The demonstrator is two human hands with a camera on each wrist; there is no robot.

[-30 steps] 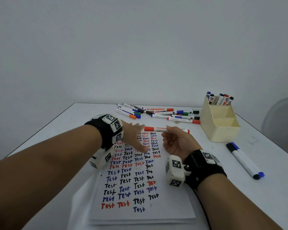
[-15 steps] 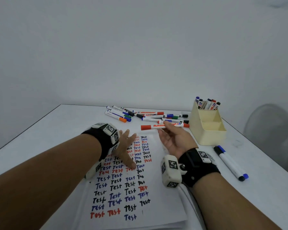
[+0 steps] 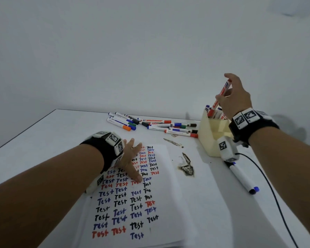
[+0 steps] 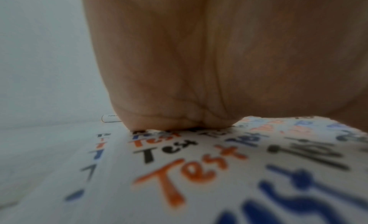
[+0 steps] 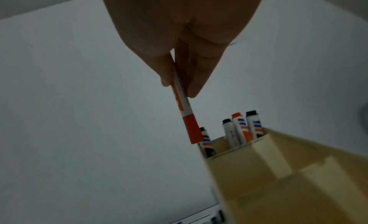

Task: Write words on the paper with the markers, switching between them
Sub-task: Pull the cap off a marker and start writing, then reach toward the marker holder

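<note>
Page mostly filled; red marker going back to holder.
My right hand (image 3: 235,97) pinches the capped red marker (image 3: 220,94) above the cream holder (image 3: 211,140); my left hand (image 3: 131,161) lies flat on the paper (image 3: 170,203), gripping nothing.

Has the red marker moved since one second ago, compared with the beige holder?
Yes. The red marker, held by the right hand, went from lying near the paper's top edge up and right, now cap-down above the beige holder.

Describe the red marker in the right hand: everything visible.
The red marker has a white barrel with red print and a red cap at its lower end, so it is capped. The right hand pinches its upper barrel between thumb and fingers. It hangs steeply tilted, cap down, at the rear compartment of the beige holder, where other markers stand. Whether the cap touches them is unclear.
</note>
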